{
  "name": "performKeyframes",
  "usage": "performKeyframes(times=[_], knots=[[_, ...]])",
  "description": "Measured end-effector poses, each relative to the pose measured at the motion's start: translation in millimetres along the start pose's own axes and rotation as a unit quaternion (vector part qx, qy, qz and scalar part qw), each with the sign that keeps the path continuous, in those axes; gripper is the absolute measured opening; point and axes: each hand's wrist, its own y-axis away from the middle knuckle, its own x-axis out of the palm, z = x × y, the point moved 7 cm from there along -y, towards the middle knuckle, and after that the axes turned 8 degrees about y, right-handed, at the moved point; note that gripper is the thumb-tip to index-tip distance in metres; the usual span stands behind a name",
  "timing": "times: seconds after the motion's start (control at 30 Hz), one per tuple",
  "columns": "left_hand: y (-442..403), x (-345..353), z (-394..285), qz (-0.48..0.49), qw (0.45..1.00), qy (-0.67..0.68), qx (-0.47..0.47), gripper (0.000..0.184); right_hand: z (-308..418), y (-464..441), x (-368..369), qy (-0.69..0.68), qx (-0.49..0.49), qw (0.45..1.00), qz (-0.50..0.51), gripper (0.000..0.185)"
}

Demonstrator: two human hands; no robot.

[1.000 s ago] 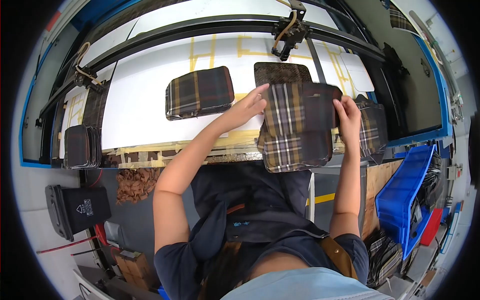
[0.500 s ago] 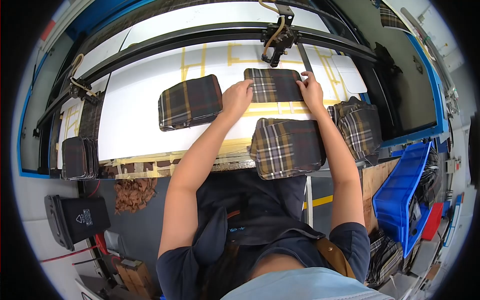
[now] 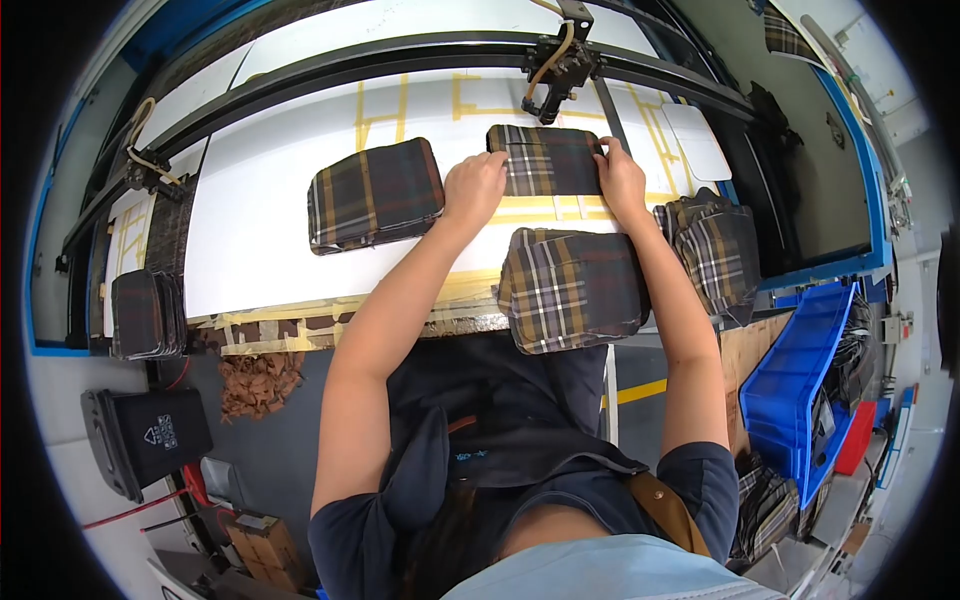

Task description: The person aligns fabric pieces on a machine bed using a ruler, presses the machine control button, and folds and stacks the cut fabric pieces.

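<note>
A dark plaid fabric piece [image 3: 548, 162] with rounded corners lies flat on the white work surface, beneath the machine head. At its left edge, my left hand [image 3: 476, 187] has its fingers closed, the tips on the cloth. My right hand [image 3: 622, 182] pinches the opposite edge near the upper right corner. Left of my left hand sits a stack of plaid pieces [image 3: 376, 196]. Below my right hand, by the front edge, rests a larger plaid stack [image 3: 574, 292]. Another pile of plaid pieces [image 3: 712, 250] stands beyond my right forearm.
A black gantry rail [image 3: 380, 58] crosses above the surface, carrying a machine head [image 3: 560, 72]. Yellow tape [image 3: 470, 280] marks the board. Further plaid pieces [image 3: 146, 312] stand at far left. A blue bin [image 3: 790, 385] is at right, a black bin [image 3: 150, 440] at lower left.
The whole view has shifted slightly, so the surface appears a little higher and further left. Both hands stay at the plaid piece's two edges, with hardly any movement.
</note>
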Motion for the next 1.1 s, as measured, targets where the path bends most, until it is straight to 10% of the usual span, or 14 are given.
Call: performKeyframes(times=[0.63, 0.77, 0.9, 1.1], knots=[[24, 25, -55, 0.098, 0.971, 0.036, 0.216, 0.034, -56, -6, 8, 0.201, 0.013, 0.973, 0.115, 0.02], [27, 26, -56, 0.09, 0.97, 0.026, 0.224, 0.034, -67, -16, -3, 0.084, 0.085, 0.987, 0.111, 0.019], [27, 26, -55, 0.081, 0.97, 0.024, 0.229, 0.035, -69, 1, 34, -0.329, 0.195, 0.916, 0.118, 0.02], [26, 26, -52, 0.071, 0.975, 0.028, 0.211, 0.036, -12, 5, 50, -0.279, 0.124, 0.945, 0.118, 0.022]])
